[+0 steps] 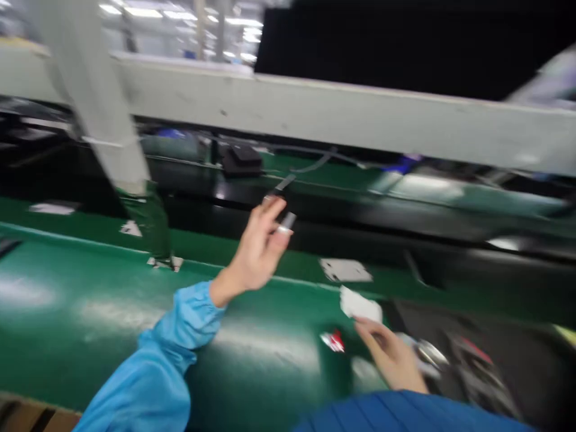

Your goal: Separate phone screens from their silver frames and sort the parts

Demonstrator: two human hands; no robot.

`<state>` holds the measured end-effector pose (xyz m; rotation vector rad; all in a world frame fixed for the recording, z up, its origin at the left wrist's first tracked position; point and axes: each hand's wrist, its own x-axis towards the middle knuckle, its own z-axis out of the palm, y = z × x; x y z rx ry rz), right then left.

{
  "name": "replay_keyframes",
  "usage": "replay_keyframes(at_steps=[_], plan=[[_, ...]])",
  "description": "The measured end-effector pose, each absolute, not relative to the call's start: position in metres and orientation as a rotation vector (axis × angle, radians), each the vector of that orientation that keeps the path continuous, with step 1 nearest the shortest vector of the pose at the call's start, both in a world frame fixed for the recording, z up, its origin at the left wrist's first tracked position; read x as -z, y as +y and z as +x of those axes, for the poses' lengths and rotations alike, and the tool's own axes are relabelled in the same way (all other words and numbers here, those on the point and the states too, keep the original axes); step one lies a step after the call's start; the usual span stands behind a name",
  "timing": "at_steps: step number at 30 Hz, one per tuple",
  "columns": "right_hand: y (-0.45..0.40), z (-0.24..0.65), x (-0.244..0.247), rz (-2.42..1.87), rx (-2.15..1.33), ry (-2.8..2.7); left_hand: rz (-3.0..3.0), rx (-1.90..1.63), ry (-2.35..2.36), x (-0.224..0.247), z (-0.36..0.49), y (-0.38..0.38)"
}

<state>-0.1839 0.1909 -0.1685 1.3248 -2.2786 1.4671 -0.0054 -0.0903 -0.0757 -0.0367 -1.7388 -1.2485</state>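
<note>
My left hand (252, 249), in a light blue sleeve, reaches over the green work surface with thumb and fingers closed on a small silvery piece (287, 222). A thin dark strip with a grey end (284, 183) shows at its fingertips; blur hides whether the hand holds it. Lower right, my right hand (392, 354) pinches the near edge of a white card-like piece (360, 305). Left of this hand lies a small red and silver item (333, 341). Another white piece with dark spots (345, 270) rests just beyond.
A black belt-like strip (211, 207) runs behind the green surface (112, 306). A pale beam (315, 108) crosses above, joined by a slanted post (96, 102). A black block (242, 159) sits at the back. Blurred items lie on a dark mat (432, 321) at right.
</note>
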Motion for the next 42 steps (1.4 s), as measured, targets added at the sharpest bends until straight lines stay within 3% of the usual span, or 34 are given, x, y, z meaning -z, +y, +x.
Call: replay_keyframes(at_steps=[6, 12, 15, 22, 28, 31, 34, 37, 42], plan=[[0.222, -0.199, 0.219, 0.948, -1.447, -2.695, -0.079, 1.208, -1.715, 0.078, -0.015, -0.095], [0.212, -0.185, 0.243, 0.998, -1.489, -2.717, -0.113, 1.305, -1.718, 0.079, -0.019, -0.083], [0.206, -0.175, 0.245, 1.025, -1.468, -2.705, -0.044, 1.574, -1.678, 0.072, -0.018, -0.074], [0.199, -0.162, 0.246, 0.825, -1.457, -2.607, -0.021, 2.612, -1.377, 0.051, -0.007, -0.057], [0.188, -0.155, 0.185, 0.832, -1.736, -2.482, -0.269, 2.939, -1.178, 0.044, 0.009, -0.041], [0.179, -0.134, 0.129, 1.214, -2.233, -2.307, -0.322, 2.961, -1.176, 0.044, 0.015, -0.034], [0.165, -0.112, 0.089, 1.652, -2.409, -2.198, -0.339, 2.934, -1.217, 0.049, 0.019, -0.030], [0.153, -0.100, 0.080, 1.840, -2.558, -2.089, -0.317, 2.903, -1.277, 0.051, 0.021, -0.029], [0.158, -0.095, 0.101, 1.510, -2.773, -2.104, -0.232, 2.838, -1.223, 0.041, 0.019, -0.030]])
